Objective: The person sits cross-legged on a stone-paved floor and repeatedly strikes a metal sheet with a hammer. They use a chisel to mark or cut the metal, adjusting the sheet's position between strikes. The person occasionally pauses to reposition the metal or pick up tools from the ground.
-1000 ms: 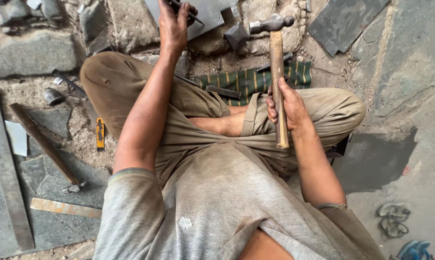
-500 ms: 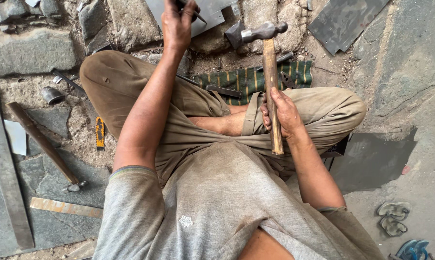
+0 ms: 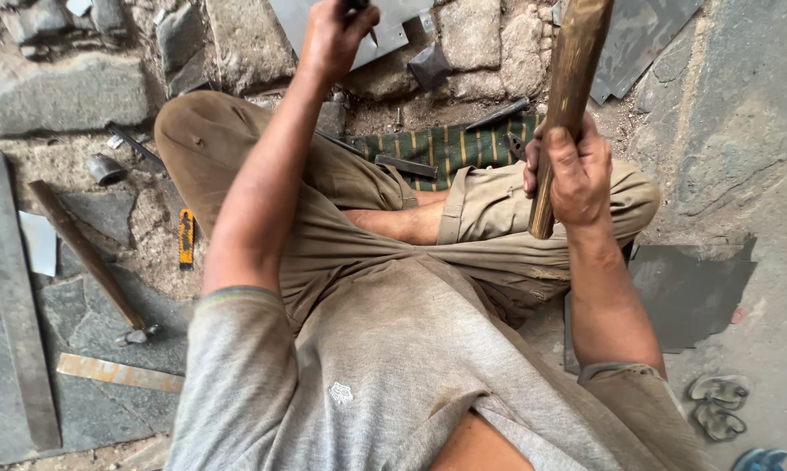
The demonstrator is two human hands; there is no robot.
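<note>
The right hand [image 3: 576, 170] is clenched around a wooden hammer handle [image 3: 568, 96] raised upright over the knee, its head out of view. The left hand [image 3: 337, 35] grips a small dark tool [image 3: 363, 13], probably a chisel, against a grey metal sheet [image 3: 393, 35]. A small metal cup [image 3: 105, 168] lies on the stone floor [image 3: 742, 105] at left, contents unclear; a striped green cloth [image 3: 450, 144] holds dark metal pieces.
</note>
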